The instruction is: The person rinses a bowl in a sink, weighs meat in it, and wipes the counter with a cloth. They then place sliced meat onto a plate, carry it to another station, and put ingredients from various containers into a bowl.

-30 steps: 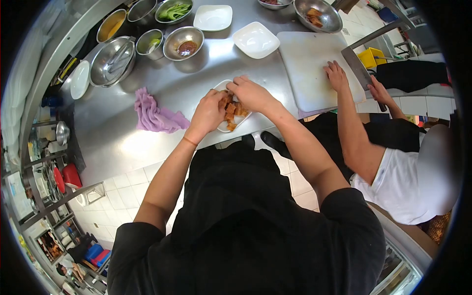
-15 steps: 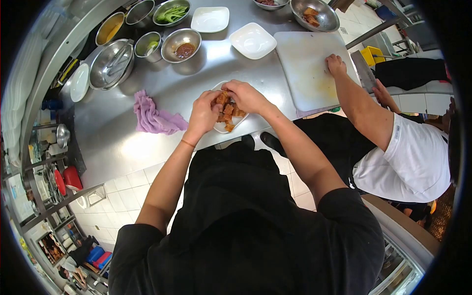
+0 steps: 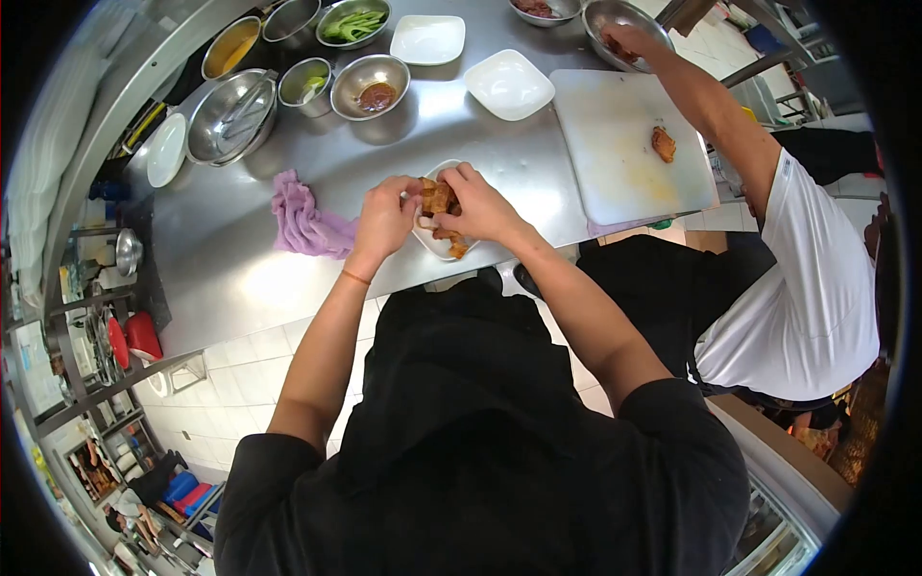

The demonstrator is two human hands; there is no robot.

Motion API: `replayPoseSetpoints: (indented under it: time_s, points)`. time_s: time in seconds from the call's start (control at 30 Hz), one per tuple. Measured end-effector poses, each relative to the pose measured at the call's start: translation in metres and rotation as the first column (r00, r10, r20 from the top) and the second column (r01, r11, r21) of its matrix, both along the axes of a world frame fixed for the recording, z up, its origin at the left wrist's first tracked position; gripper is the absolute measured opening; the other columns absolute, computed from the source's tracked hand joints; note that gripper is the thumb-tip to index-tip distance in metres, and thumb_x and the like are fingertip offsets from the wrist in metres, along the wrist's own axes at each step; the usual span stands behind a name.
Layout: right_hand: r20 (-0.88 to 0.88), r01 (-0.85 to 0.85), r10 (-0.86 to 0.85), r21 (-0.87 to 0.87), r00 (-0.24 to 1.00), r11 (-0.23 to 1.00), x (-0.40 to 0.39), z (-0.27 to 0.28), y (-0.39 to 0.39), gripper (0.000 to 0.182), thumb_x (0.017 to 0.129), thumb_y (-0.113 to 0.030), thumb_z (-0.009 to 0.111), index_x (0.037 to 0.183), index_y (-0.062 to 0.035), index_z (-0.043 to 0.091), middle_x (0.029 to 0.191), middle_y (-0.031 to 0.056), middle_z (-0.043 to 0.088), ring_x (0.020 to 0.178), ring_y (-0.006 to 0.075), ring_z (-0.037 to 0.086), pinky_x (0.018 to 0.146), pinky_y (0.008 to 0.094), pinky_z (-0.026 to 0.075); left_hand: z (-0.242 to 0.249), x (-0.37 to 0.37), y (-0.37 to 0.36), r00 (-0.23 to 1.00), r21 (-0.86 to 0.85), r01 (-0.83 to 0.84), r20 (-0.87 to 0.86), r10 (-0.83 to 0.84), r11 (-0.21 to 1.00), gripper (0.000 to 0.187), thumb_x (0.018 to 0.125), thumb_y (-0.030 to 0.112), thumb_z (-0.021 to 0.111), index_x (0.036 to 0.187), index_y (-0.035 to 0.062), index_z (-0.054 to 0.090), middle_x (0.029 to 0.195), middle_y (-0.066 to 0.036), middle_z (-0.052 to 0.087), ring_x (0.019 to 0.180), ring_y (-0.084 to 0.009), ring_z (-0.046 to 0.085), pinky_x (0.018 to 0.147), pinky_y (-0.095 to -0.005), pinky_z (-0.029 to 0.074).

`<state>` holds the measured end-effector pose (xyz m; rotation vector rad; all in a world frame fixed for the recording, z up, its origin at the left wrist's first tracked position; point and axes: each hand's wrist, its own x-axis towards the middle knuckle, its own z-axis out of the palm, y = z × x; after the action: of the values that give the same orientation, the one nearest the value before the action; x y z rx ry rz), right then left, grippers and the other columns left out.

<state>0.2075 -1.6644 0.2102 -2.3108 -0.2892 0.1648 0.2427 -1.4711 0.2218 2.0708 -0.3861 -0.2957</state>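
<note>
Browned meat pieces (image 3: 439, 198) are heaped on a small white plate (image 3: 428, 242) near the counter's front edge. My left hand (image 3: 387, 217) is at the left side of the heap, thumb and fingers curled towards each other at the meat. On the other side, my right hand (image 3: 477, 205) has its fingers bent round the right of the pieces. Both hands touch the meat from opposite sides. The plate is partly hidden beneath them.
A purple cloth (image 3: 305, 223) lies left on the steel counter (image 3: 230, 298). Metal bowls (image 3: 371, 87) and white dishes (image 3: 509, 85) stand behind. At right, a co-worker's arm (image 3: 715, 106) reaches into a bowl (image 3: 629, 13) beyond a cutting board (image 3: 615, 144) with a meat piece (image 3: 664, 144).
The co-worker's hand has gone from the cutting board to the bowl behind, and a meat piece now lies on the board. My hands have shifted slightly on the meat. The view has turned slightly.
</note>
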Motion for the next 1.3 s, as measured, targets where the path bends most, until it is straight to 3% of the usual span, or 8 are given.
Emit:
replayPoseSetpoints:
  time_s: [0.07, 0.17, 0.27, 0.43, 0.63, 0.93, 1.0, 1.3]
  points:
    - [-0.036, -0.004, 0.004, 0.010, 0.999, 1.000, -0.001, 0.002, -0.003, 0.058, 0.073, -0.027, 0.079, 0.120, -0.0065, 0.052, 0.112, 0.0165, 0.050, 0.103, 0.0355, 0.057, 0.088, 0.0406, 0.049, 0.008, -0.004, 0.012, 0.967, 0.365, 0.130, 0.157, -0.198, 0.922, 0.024, 0.078, 0.005, 0.070, 0.103, 0.0021, 0.068, 0.096, -0.012, 0.069, 0.079, -0.0283, 0.064, 0.075, -0.0376, 0.053]
    - [-0.046, -0.016, 0.019, 0.069, 0.999, 0.997, 0.001, 0.003, -0.006, 0.058, 0.073, -0.026, 0.080, 0.122, -0.0086, 0.053, 0.114, 0.0164, 0.050, 0.104, 0.0346, 0.057, 0.091, 0.0398, 0.048, 0.004, -0.024, 0.011, 0.923, 0.511, 0.127, 0.254, -0.291, 0.850, 0.025, 0.073, 0.009, 0.072, 0.097, 0.0053, 0.069, 0.094, -0.009, 0.070, 0.084, -0.0323, 0.059, 0.077, -0.0418, 0.051]
    - [-0.036, -0.009, 0.013, 0.106, 0.999, 0.994, 0.001, 0.006, -0.007, 0.057, 0.075, -0.025, 0.080, 0.123, -0.0107, 0.054, 0.115, 0.0156, 0.051, 0.105, 0.0342, 0.056, 0.093, 0.0390, 0.047, -0.004, -0.036, -0.001, 0.946, 0.539, 0.043, 0.249, -0.208, 0.841, 0.027, 0.071, 0.009, 0.072, 0.098, 0.0075, 0.070, 0.093, -0.007, 0.070, 0.089, -0.0314, 0.057, 0.080, -0.0424, 0.050]
    - [-0.058, -0.058, 0.064, 0.097, 0.996, 0.994, 0.004, 0.005, -0.008, 0.055, 0.075, -0.023, 0.081, 0.123, -0.0137, 0.056, 0.117, 0.0150, 0.051, 0.107, 0.0340, 0.056, 0.094, 0.0386, 0.047, -0.011, -0.040, -0.010, 0.956, 0.529, 0.004, 0.247, -0.158, 0.849, 0.025, 0.071, 0.009, 0.071, 0.094, 0.0028, 0.063, 0.085, -0.013, 0.065, 0.086, -0.0324, 0.057, 0.078, -0.0436, 0.048]
    - [-0.039, -0.081, 0.090, 0.180, 0.995, 0.980, 0.005, 0.006, -0.013, 0.051, 0.075, -0.018, 0.079, 0.122, -0.0124, 0.059, 0.112, 0.0143, 0.054, 0.104, 0.0332, 0.057, 0.091, 0.0386, 0.048, -0.013, -0.044, -0.008, 0.931, 0.381, 0.016, 0.332, -0.152, 0.925, 0.023, 0.078, 0.010, 0.068, 0.096, 0.0004, 0.059, 0.094, -0.017, 0.061, 0.084, -0.0353, 0.058, 0.077, -0.0460, 0.047]
    - [-0.033, -0.133, 0.140, 0.169, 0.990, 0.977, 0.011, 0.002, -0.022, 0.045, 0.080, -0.009, 0.071, 0.124, -0.0108, 0.060, 0.112, 0.0146, 0.058, 0.098, 0.0340, 0.060, 0.088, 0.0386, 0.049, -0.010, -0.045, -0.016, 0.980, 0.170, 0.038, 0.185, -0.070, 0.985, 0.029, 0.084, 0.008, 0.066, 0.110, -0.0006, 0.056, 0.103, -0.018, 0.055, 0.085, -0.0395, 0.061, 0.074, -0.0468, 0.051]
    - [-0.028, -0.124, 0.131, 0.181, 0.991, 0.976, 0.009, 0.007, -0.022, 0.044, 0.081, -0.009, 0.071, 0.124, -0.0101, 0.060, 0.111, 0.0148, 0.059, 0.097, 0.0341, 0.061, 0.088, 0.0387, 0.049, -0.005, -0.047, -0.019, 1.000, -0.027, -0.020, 0.019, 0.020, 0.999, 0.041, 0.084, 0.007, 0.067, 0.122, -0.0001, 0.053, 0.116, -0.018, 0.051, 0.090, -0.0392, 0.061, 0.080, -0.0453, 0.052]
    - [0.014, -0.126, 0.126, 0.123, 0.992, 0.984, 0.011, 0.001, -0.028, 0.033, 0.085, -0.002, 0.062, 0.118, -0.0028, 0.059, 0.111, 0.0191, 0.062, 0.101, 0.0364, 0.061, 0.089, 0.0407, 0.048, -0.002, -0.040, -0.019, 0.975, 0.082, 0.171, 0.127, -0.181, 0.982, 0.060, 0.081, 0.002, 0.067, 0.137, 0.0020, 0.045, 0.135, -0.020, 0.043, 0.120, -0.0401, 0.050, 0.099, -0.0428, 0.046]
